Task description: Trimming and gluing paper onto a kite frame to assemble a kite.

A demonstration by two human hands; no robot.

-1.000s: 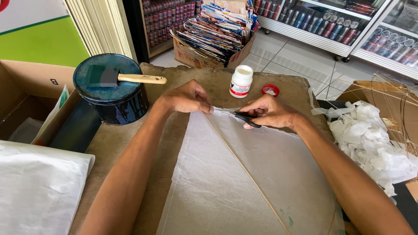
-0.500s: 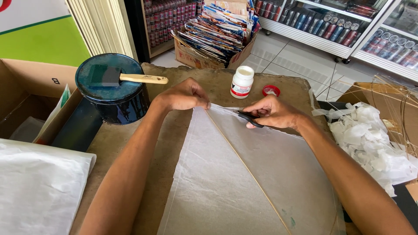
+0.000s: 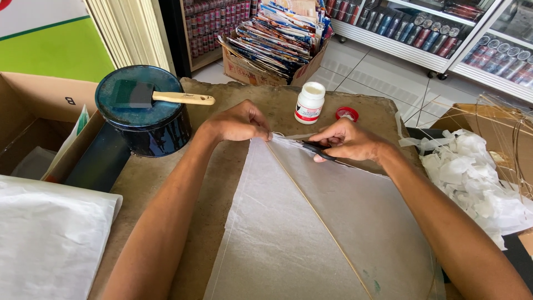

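Two bare hands at work on one kite of thin white paper [image 3: 288,222], laid flat on a brown table [image 3: 222,100] and reaching from the hands back toward the wearer.

- Left hand [image 3: 239,122] — fingers curled shut, pinching the paper's top corner just beside the right hand.
- Right hand [image 3: 347,141] — closed around one pair of dark scissors [image 3: 316,150], the tips pointing toward the left hand, at the paper's upper edge. Whether the blades are parted cannot be told.
- One thin wooden stick [image 3: 316,216] runs diagonally under the paper, from between the hands toward the wearer.
- One white bottle [image 3: 309,103] with a white top, upright, just beyond the hands; one red cap [image 3: 347,114] lies beside it, beyond the right hand.
- One dark blue round tin [image 3: 143,111], beyond and left of the left hand; one foam brush with a wooden handle [image 3: 161,97] rests across its lid.
- One heap of white paper scraps [image 3: 472,178] to the right of the right arm.
- One stack of white sheets [image 3: 50,233] left of the left arm.
- One open cardboard box [image 3: 33,105] far left; one cardboard box of coloured printed packets [image 3: 277,44] on the floor well beyond the hands.
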